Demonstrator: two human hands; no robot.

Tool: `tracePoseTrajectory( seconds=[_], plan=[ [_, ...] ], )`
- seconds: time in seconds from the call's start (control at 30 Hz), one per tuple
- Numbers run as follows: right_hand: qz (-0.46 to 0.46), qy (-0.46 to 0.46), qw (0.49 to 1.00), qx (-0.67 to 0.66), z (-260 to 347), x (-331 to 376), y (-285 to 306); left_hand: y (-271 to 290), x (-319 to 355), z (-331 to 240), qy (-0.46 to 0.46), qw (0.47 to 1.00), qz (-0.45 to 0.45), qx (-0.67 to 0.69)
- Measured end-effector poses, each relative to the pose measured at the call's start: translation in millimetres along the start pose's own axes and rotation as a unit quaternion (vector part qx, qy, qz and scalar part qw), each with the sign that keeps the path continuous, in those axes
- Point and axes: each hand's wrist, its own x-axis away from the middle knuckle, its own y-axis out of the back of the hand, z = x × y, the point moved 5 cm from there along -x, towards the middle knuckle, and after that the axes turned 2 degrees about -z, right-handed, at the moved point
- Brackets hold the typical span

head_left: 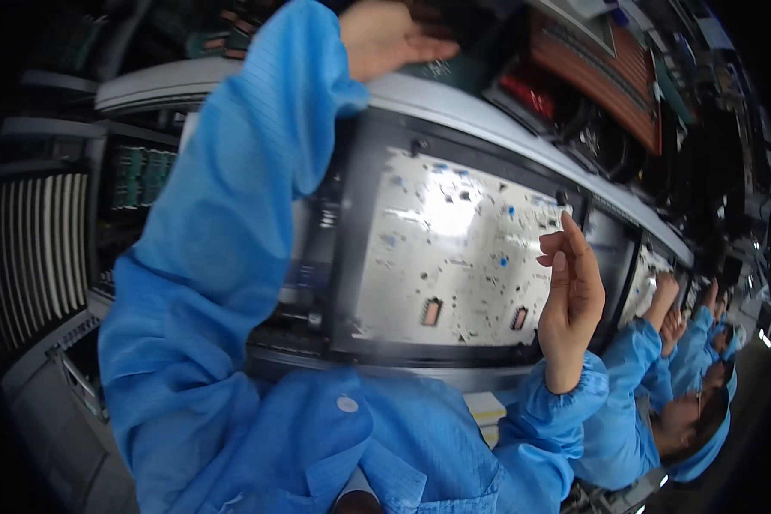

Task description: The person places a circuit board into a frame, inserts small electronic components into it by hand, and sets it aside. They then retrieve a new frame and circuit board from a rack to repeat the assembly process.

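Blue smock [308,433] fabric lies nearest the camera, with the left sleeve [210,214] passing along the left side of the work area. At the centre, a pale panel [403,265] lies within a dark frame [351,231]; small dark and blue marks or parts dot its surface. Two copper-coloured pieces sit toward its near side: a left piece [433,311] and a right piece [519,318].

Left hand [392,41]: extended beyond the white rail [454,104] on the far side. Its fingers look stretched out, but blur prevents telling whether they grasp anything. To its right stand red items [527,94] and a brown ribbed unit [595,81].

Right hand [574,300]: over the panel's right edge, fingers loosely bent and apparently released, with no held item evident. Contact with the panel cannot be confirmed.

For good practice, reach across with the left elbow raised so that the cuff does not brush the panel. Keep the right fingers relaxed and light near small parts. Avoid leaning on the frame.
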Motion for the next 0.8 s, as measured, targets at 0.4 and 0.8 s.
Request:
tracePoseTrajectory(
  seconds=[0.4,0.8],
  plan=[
    [-0.021,0.328,0.939,0.102,60,-142,-103,-6,19,-2,0.084,0.978,0.07,0.18],
    [0.02,0.354,0.93,0.097,50,-169,-136,-11,23,-2,0.052,0.978,0.04,0.198]
  ],
)
